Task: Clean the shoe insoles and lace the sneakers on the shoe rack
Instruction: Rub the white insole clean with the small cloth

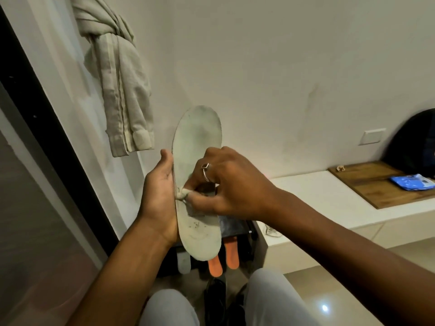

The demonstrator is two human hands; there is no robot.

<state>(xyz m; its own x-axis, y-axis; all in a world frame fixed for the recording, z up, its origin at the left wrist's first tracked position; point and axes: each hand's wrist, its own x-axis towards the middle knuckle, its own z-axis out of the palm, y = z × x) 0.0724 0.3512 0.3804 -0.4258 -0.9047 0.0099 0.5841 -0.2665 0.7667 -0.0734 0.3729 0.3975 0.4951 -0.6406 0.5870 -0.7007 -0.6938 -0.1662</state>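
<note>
Knees [169,309]: two, in grey trousers, at the bottom edge; dark shoes [215,295] on the floor between them.

Left hand [160,196]: gripped the insole [197,147] along its left edge, thumb up against the rim, palm behind it; the other fingers were hidden.

Insole: pale grey-green, held upright in the air above the rack [235,225], toe end up, dark specks near the heel.

Right hand [226,182]: fingers curled, pinching a small wad of cloth [182,193] and pressing it on the insole's left edge, just beside the left palm. Ring [206,171] on one finger.

Rack: black, low, mostly covered by the insole. On it, two orange insoles [231,255] side by side, and a grey insole [183,262] left of them.

Worktop [317,196]: white, right of the rack. It carried a wooden board [372,182] with a blue packet [412,181] on it; a black bag [414,142] stood behind.

Wall: socket plate [374,137] near the bag; knotted curtain [120,90] hanging at upper left.
</note>
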